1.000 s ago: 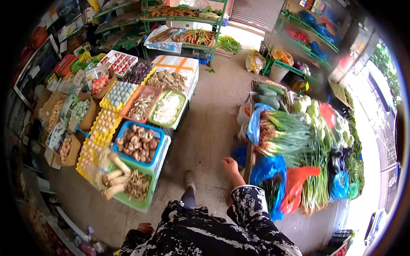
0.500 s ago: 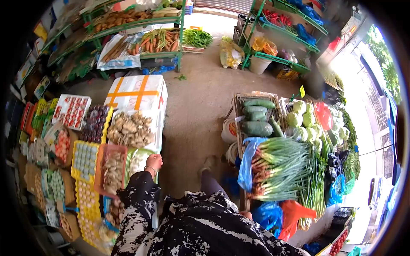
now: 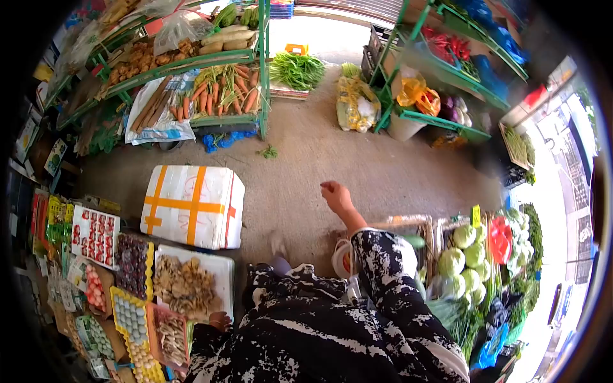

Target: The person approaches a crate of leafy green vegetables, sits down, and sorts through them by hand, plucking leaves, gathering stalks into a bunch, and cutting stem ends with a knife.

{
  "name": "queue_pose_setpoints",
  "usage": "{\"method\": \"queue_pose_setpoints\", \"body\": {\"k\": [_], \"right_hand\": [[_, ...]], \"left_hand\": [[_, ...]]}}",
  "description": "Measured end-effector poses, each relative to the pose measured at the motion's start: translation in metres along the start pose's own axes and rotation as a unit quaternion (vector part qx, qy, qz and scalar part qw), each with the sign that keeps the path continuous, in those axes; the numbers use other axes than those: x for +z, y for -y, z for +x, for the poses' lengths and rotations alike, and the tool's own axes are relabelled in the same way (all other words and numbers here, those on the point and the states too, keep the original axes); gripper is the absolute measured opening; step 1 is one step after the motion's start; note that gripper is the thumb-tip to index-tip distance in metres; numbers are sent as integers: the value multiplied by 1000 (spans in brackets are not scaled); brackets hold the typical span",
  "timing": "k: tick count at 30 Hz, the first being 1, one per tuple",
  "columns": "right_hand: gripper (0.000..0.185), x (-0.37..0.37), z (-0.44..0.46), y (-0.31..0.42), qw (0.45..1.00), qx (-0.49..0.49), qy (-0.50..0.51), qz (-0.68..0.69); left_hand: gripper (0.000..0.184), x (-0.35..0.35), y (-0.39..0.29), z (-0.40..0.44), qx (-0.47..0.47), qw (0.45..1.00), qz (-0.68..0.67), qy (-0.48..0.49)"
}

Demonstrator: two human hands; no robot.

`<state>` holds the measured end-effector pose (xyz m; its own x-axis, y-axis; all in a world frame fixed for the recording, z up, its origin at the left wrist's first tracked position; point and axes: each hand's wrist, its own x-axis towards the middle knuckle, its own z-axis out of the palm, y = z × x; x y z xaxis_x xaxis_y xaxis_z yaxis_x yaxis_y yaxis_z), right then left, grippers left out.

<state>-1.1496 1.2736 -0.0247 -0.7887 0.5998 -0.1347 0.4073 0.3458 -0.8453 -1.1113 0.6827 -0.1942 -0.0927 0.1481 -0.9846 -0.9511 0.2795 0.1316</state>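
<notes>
My right hand [image 3: 336, 196] is stretched forward over the walkway floor, with fingers curled together and nothing visible in them. Close below it, partly hidden by my patterned sleeve, is a crate of green gourds [image 3: 414, 241]. My left hand [image 3: 220, 321] hangs low, dark and partly covered by its sleeve, beside a white foam box of brown mushrooms [image 3: 186, 284]; its fingers are too unclear to read. Ahead of that box sits a white foam carton [image 3: 191, 205] with orange tape. A red tray of pale mushrooms [image 3: 171, 334] lies to the left of my left hand.
Green shelves hold carrots [image 3: 223, 92] on the left and red peppers [image 3: 450, 48] on the right. A bagged bundle [image 3: 357, 108] and leafy greens [image 3: 297, 70] stand ahead. Round cabbages [image 3: 463, 258] are at my right, egg trays [image 3: 131, 313] at my left. Concrete floor [image 3: 294, 166] runs between.
I have moved forward along the walkway, so the shelves are nearer. My right hand has swung forward into view, and my left hand has dropped back from beside the mushroom trays.
</notes>
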Motion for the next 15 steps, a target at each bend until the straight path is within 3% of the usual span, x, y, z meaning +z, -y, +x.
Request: {"method": "queue_pose_setpoints", "body": {"k": [1, 2, 4, 5, 6, 7, 8, 9, 10, 11, 12, 13, 14, 15], "right_hand": [[30, 5, 30, 3, 1000, 1, 4, 3], [29, 6, 57, 9, 1000, -9, 3, 20], [28, 8, 103, 3, 999, -16, 1, 41], [27, 13, 118, -21, 1000, 9, 12, 16], [27, 11, 122, -38, 999, 37, 25, -11], [21, 4, 119, -54, 983, 113, 81, -120], [21, -3, 116, -73, 972, 137, 105, -162], [21, -8, 110, -92, 961, 164, 121, -186], [21, -13, 102, -108, 949, 199, 135, -204], [21, -21, 95, -123, 938, 236, 142, -210], [21, -29, 89, -135, 928, 274, 143, -208], [21, -33, 83, -149, 920, 308, 142, -197], [21, -37, 81, -157, 912, 339, 141, -183], [21, -46, 81, -166, 903, 368, 138, -173]], "left_hand": [[7, -6, -7, 26, -51, 992, -108, -30], [6, 5, -28, 25, -58, 991, -105, -53], [6, 35, -95, 25, -5, 997, 54, -56], [6, 48, -137, 23, 48, 976, 210, -34], [6, 62, -179, 22, 142, 885, 443, -15], [7, 78, -226, 22, 253, 727, 638, -15], [8, 99, -277, 21, 360, 580, 730, -27], [8, 117, -332, 29, 445, 488, 749, -54], [7, 118, -382, 63, 586, 501, 635, -40], [8, 148, -441, 68, 544, 484, 682, -70], [8, 181, -496, 84, 440, 491, 747, -91], [9, 217, -546, 78, 397, 709, 578, -72], [17, 257, -597, 68, 371, 863, 335, -72], [13, 296, -637, 65, 359, 888, 275, -80]]}}
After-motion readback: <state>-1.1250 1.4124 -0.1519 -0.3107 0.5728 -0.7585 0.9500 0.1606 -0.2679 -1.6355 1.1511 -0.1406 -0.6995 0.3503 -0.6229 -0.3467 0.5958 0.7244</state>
